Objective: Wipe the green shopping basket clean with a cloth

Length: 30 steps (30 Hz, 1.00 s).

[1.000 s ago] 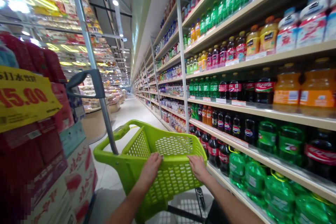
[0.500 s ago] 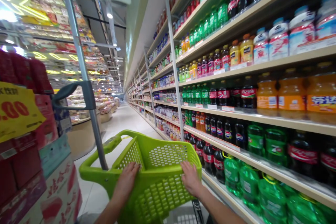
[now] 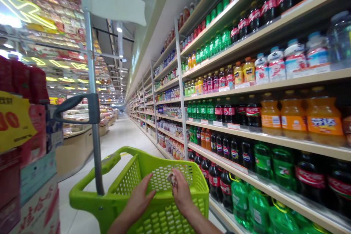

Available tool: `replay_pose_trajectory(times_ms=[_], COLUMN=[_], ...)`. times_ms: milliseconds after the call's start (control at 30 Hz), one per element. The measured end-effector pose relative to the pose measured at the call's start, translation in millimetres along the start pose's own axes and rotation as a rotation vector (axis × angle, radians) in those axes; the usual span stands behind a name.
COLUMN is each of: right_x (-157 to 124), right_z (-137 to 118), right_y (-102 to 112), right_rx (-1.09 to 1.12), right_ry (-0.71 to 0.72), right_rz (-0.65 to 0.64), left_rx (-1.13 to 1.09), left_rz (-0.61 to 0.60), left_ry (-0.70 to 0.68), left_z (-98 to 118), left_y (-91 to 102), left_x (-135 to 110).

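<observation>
A lime-green plastic shopping basket (image 3: 175, 219) on a wheeled frame stands in front of me in a supermarket aisle. My left hand (image 3: 139, 197) rests on its near rim with fingers stretched out and flat. My right hand (image 3: 181, 192) is over the rim just to the right, fingers pinched on a small pale crumpled thing (image 3: 171, 178) that I cannot make out. A grey metal pole (image 3: 93, 117) with a dark grey handle (image 3: 75, 106) rises from the basket's left side.
Shelves of soft-drink and juice bottles (image 3: 246, 117) run along the right, with green bottles (image 3: 246, 197) on the lowest shelf near the basket. Stacked red cartons with a yellow price sign (image 3: 13, 124) stand at left. The aisle floor (image 3: 123, 135) stretches ahead.
Both hands moved off the sides of the basket rim toward each other at its middle. My right hand now pinches a small pale thing. The view shifted along the shelves.
</observation>
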State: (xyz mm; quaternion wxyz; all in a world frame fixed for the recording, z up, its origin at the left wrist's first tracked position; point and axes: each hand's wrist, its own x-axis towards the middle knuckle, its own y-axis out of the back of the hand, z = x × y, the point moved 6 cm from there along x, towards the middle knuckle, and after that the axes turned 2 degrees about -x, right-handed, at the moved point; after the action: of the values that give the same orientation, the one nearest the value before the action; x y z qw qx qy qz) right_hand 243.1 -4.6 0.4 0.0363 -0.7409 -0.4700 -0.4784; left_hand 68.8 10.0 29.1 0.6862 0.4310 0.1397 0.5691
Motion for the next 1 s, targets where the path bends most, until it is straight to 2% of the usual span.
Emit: replay_pose_trajectory(times_ms=[67, 133, 267, 333, 433, 533, 667, 733, 800, 867, 933, 1000], right_x=[-2, -8, -28, -35, -39, -45, -55, -57, -57, -54, -51, -49], right_z=[5, 3, -12, -14, 3, 44, 111, 127, 121, 94, 56, 32], right_y=[-2, -21, -71, -76, -52, -4, 59, 69, 55, 19, -26, -49], right_rx=[-0.039, -0.074, -0.153, -0.21, -0.314, -0.414, -0.509, -0.533, -0.524, -0.462, -0.344, -0.268], right_ry=[0.05, 0.109, 0.236, 0.259, 0.25, 0.198, -0.003, -0.129, -0.211, -0.18, -0.009, 0.113], right_rz=[0.077, 0.051, -0.181, -0.251, -0.296, -0.307, -0.263, -0.197, -0.12, -0.082, -0.157, -0.225], left_rx=[0.444, 0.717, 0.836, 0.84, 0.851, 0.875, 0.882, 0.882, 0.887, 0.892, 0.893, 0.888], left_rz=[0.049, 0.038, 0.033, 0.026, 0.026, 0.051, 0.09, 0.106, 0.122, 0.132, 0.132, 0.122], left_ry=[0.018, 0.026, -0.016, -0.028, -0.047, -0.052, -0.066, -0.075, -0.076, -0.073, -0.07, -0.066], left_z=[-21, -37, -42, -38, -32, -28, -22, -18, -15, -13, -13, -13], left_y=[25.6, 38.4, 40.9, 38.6, 36.9, 36.9, 34.1, 31.0, 27.9, 25.2, 23.4, 22.6], left_x=[-9, -17, -27, -27, -27, -27, -29, -29, -29, -28, -26, -26])
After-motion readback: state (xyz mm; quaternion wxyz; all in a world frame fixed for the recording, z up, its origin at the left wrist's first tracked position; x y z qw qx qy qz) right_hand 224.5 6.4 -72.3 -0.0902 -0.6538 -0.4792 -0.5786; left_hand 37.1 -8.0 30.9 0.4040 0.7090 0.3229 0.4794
